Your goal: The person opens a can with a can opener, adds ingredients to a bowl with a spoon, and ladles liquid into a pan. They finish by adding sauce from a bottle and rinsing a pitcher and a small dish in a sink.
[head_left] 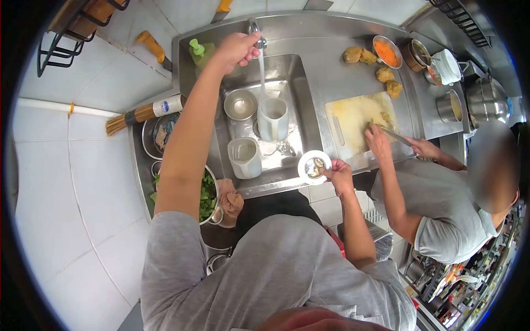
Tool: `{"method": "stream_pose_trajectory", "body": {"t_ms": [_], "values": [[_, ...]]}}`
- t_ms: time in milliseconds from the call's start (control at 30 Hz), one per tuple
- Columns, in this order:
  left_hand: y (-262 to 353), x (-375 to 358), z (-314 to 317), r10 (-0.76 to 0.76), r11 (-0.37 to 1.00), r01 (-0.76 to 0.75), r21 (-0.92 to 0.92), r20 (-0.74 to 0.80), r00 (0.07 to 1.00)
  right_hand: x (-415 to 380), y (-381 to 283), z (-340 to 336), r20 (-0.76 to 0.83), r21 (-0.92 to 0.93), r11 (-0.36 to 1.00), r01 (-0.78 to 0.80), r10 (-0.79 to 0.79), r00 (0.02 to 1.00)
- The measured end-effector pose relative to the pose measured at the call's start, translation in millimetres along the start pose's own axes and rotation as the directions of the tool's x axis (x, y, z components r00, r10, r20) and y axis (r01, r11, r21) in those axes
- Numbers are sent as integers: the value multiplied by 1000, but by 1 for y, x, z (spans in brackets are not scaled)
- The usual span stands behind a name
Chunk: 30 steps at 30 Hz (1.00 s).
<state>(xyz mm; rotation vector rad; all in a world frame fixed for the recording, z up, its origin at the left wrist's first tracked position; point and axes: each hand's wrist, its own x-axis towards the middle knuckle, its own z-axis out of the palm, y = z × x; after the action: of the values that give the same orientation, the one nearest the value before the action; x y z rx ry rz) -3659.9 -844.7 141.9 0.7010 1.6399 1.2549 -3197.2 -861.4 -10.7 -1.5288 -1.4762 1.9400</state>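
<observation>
My left hand reaches up to the metal faucet, its fingers curled at the tap. A stream of water runs down into a translucent plastic jug standing in the sink. A second jug and a metal bowl are also in the sink. My right hand grips the edge of a small white dish at the front rim of the sink. Small dark and pale bits lie in the dish's centre; I cannot make out what they are.
To the right, a co-worker cuts on a board with a knife, close to my right hand. A pot of leafy greens, a green soap bottle and a carrot bowl surround the sink.
</observation>
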Motion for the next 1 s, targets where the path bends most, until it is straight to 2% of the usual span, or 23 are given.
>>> {"method": "stream_pose_trajectory", "body": {"t_ms": [100, 200, 233, 300, 333, 367, 400, 433, 500, 600, 667, 733, 767, 800, 833, 867, 900, 933, 967, 1000], "values": [[0, 5, 16, 43, 999, -42, 27, -20, 999, 0, 3, -1, 3, 9, 1000, -2, 2, 1000], [-6, 5, 28, 62, 998, -58, 40, -110, 992, 0, 2, 1, -10, 12, 1000, -9, 9, 1000], [-13, -3, 26, 80, 997, -81, -11, -64, 995, 0, -1, 2, -18, 13, 1000, -10, 10, 1000], [-48, -28, 28, 96, 977, -62, 204, -159, 983, 0, 2, -1, -7, 56, 998, -15, 16, 1000], [-96, -22, 27, 185, 892, -99, 440, -157, 970, -2, 5, -3, -8, 84, 996, -19, 20, 1000], [-150, -25, 28, 378, 711, -276, 647, -20, 926, -4, 5, -3, -6, 130, 991, -34, 35, 999], [-170, -38, 38, 207, 564, -227, 794, 131, 970, -9, 3, -3, -5, 176, 983, -49, 51, 999], [-176, -56, 53, 64, 456, -170, 874, 159, 985, -12, 3, -4, -6, 223, 973, -62, 65, 998], [-184, -63, 73, -149, 553, -2, 833, 102, 984, -15, 10, -11, 12, 237, 969, -74, 73, 997], [-200, -42, 77, -100, 587, 7, 809, 64, 993, -33, 23, -21, 10, 267, 959, -89, 90, 996], [-204, -31, 77, -38, 543, -37, 839, 69, 997, -47, 30, -29, -1, 299, 950, -92, 97, 995], [-208, -26, 80, 0, 472, -102, 875, 116, 993, -58, 44, -39, 0, 268, 957, -112, 116, 993], [-232, -16, 69, 125, 439, -222, 871, 186, 975, -65, 47, -41, -23, 248, 961, -123, 132, 991], [-268, 4, 50, 122, 514, -211, 831, 173, 977, -86, 56, -50, -100, 258, 956, -141, 171, 980], [-269, 6, 46, 120, 462, -246, 852, 215, 969, -105, 65, -60, -117, 267, 956, -122, 158, 981], [-246, 1, 50, 6, 425, -206, 881, 225, 974, -120, 77, -75, -156, 283, 954, -99, 148, 977], [-218, -4, 56, -21, 404, -193, 894, 220, 975, -135, 107, -96, -200, 255, 950, -178, 232, 952], [-208, 0, 55, -39, 444, -187, 877, 227, 973, -159, 118, -106, -288, 310, 940, -142, 235, 928], [-223, 17, 36, 69, 610, -219, 762, 224, 972, -183, 142, -120, -294, 494, 867, -57, 229, 928], [-175, 0, 58, 138, 638, -229, 736, 184, 973, -179, 156, -150, -354, 540, 841, 37, 187, 916]]}}
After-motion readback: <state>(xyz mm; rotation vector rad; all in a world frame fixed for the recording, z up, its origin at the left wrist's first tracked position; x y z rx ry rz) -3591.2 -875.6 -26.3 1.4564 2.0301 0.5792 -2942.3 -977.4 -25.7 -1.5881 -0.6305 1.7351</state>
